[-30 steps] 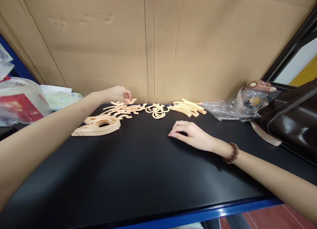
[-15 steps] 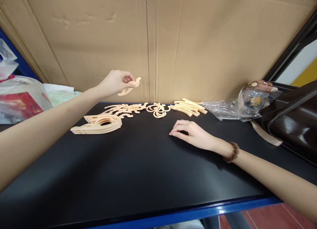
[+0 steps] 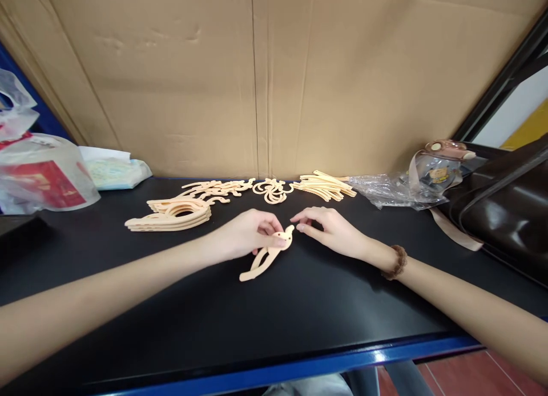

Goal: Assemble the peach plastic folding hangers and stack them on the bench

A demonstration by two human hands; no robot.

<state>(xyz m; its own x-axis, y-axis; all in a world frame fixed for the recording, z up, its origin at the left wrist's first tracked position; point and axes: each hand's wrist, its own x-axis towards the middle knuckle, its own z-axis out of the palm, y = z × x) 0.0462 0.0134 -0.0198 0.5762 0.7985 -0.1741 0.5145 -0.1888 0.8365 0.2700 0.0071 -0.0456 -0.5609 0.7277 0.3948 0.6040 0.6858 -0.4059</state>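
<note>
Between the thumb and fingers of my left hand (image 3: pixel 257 233) is a cream plastic hanger piece (image 3: pixel 268 262). It has a rounded head with small holes, a short curved tip and two arms slanting down to the left. My right hand (image 3: pixel 323 227) is just right of that tip, apart from it, with bent fingers, thumb and forefinger separated and nothing between them. Behind my left hand lies a stack of cream folding hangers (image 3: pixel 171 219). Farther back are wavy hanger pieces (image 3: pixel 226 186), curved hooks (image 3: pixel 274 190) and a pile of long hanger arms (image 3: pixel 327 186).
Cardboard (image 3: pixel 192 88) stands along the back of the black table (image 3: pixel 205 322). Clear plastic wrap (image 3: pixel 381 190) and a dark brown bag (image 3: pixel 509 196) lie to the right. At the left are a plastic bag (image 3: pixel 47 176) and a pale packet (image 3: pixel 117 170).
My left hand has come down and to the right with the hanger piece, from above the back piles to beside my right hand. My right hand has barely moved.
</note>
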